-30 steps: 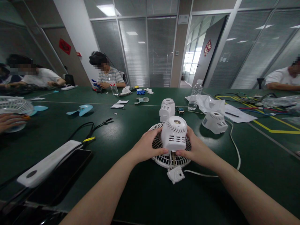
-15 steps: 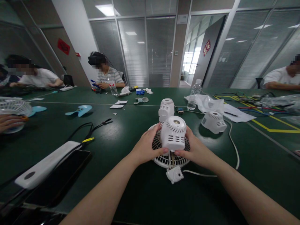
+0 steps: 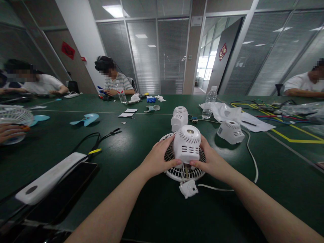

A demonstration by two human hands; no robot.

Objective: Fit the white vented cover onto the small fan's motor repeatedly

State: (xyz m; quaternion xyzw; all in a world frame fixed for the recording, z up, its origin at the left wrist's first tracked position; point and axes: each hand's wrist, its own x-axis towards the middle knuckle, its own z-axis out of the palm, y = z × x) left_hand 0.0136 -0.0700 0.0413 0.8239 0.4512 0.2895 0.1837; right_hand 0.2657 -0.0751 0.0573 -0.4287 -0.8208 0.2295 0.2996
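Directly in front of me, a white fan motor housing (image 3: 187, 144) with vent slots sits over a round white fan grille (image 3: 174, 173) lying flat on the table. My left hand (image 3: 162, 157) grips the housing's left side, thumb at its lower front edge. From the other side my right hand (image 3: 211, 157) is closed on the same housing, its thumb near the bottom. Fingertips behind the housing are partly hidden. Below the grille's near edge lies a small white plastic part (image 3: 188, 189), with a white cable (image 3: 217, 189) running off to the right.
Two similar white housings stand nearby, one behind (image 3: 179, 118) and one at right (image 3: 231, 131). A water bottle (image 3: 210, 101) and plastic bag (image 3: 225, 111) are beyond. Left are a power strip (image 3: 50, 177), a phone (image 3: 63, 192) and blue fan blades (image 3: 86, 119). Other people sit around the table.
Almost nothing differs. Both hands stay on the housing, and the right thumb has shifted very slightly along its lower edge.
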